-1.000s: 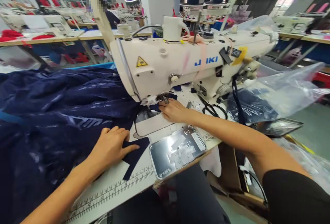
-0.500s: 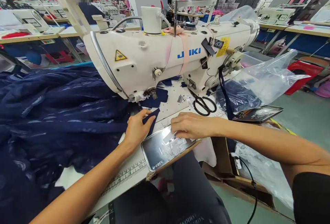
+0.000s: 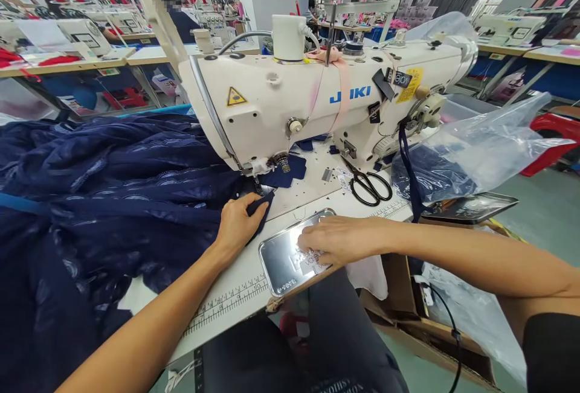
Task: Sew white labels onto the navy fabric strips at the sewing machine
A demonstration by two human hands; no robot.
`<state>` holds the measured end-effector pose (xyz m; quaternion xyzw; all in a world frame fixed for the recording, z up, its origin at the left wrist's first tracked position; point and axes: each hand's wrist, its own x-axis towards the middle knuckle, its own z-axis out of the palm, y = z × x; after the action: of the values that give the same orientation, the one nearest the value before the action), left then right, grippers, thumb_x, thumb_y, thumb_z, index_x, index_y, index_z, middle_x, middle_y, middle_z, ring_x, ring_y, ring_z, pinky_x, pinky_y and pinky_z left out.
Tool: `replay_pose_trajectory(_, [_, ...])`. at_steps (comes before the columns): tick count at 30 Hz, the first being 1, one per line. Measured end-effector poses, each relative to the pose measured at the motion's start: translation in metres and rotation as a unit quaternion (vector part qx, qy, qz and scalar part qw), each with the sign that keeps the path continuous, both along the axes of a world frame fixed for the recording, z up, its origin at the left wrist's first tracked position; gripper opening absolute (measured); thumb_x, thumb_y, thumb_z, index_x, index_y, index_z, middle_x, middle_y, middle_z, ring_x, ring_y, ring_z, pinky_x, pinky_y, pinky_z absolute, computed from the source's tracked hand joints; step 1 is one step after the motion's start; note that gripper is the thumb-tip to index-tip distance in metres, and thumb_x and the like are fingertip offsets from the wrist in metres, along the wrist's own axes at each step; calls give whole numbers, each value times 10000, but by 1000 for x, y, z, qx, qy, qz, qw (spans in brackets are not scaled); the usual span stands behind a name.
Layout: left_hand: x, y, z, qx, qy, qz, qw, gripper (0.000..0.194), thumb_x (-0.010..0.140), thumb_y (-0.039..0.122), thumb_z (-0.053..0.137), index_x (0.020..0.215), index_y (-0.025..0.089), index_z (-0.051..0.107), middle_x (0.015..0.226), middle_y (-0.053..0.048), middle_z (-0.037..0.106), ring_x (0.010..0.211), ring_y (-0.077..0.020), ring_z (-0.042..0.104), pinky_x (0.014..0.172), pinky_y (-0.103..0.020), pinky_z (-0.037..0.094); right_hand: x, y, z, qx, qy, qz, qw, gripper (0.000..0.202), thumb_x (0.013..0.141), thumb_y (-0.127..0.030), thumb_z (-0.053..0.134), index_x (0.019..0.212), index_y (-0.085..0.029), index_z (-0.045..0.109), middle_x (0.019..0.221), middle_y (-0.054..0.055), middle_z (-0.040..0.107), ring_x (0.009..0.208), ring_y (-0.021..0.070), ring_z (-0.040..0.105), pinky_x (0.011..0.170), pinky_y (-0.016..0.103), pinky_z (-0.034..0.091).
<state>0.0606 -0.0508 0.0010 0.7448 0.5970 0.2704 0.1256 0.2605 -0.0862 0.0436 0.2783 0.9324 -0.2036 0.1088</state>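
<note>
My left hand [image 3: 238,221] is closed on the edge of navy fabric [image 3: 259,217], thumb on top, just in front of the sewing machine's needle area [image 3: 257,183]. The rest of the navy fabric spreads over the table to the left. My right hand [image 3: 338,239] reaches over a shiny metal tray [image 3: 281,260] at the table's front edge. Its fingers are bent down together onto small printed labels [image 3: 313,265] in the tray; the fingertips are partly hidden, and I cannot make out what lies between them. The white sewing machine [image 3: 267,97] stands beyond both hands.
Black-handled scissors [image 3: 370,189] lie on the table right of the needle, near navy scraps [image 3: 290,169]. A clear plastic bag [image 3: 480,145] and a second dark tray [image 3: 471,207] are at the right. Ruler markings [image 3: 226,302] run along the front. Below stands a cardboard box [image 3: 399,287].
The view has shifted, so the machine and table appear farther right. My right hand has moved left and lower over the tray, its fingers now on the labels. The left hand keeps the fabric.
</note>
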Motion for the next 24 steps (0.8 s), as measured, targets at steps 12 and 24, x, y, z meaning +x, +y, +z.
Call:
replay_pose_trajectory(12, [1,-4,3,-19,-82,-5,996,257,728,368,469,752,173,635,723,-1,651,659,-164,563,638,-246,417,29,-1,-5,-31,176,-24,984,276,824,-32,368,1008,-143,542,914,58,568,779,126,503,680,245,390])
replay_pose_trajectory(24, [-1,-3,3,-26,-73,-10,997,294,719,405,459,778,176,634,752,-6,666,709,-182,584,662,-252,421,27,0,-2,24,10,-24,999,226,703,-64,566,913,-147,586,830,50,587,650,140,496,539,241,335])
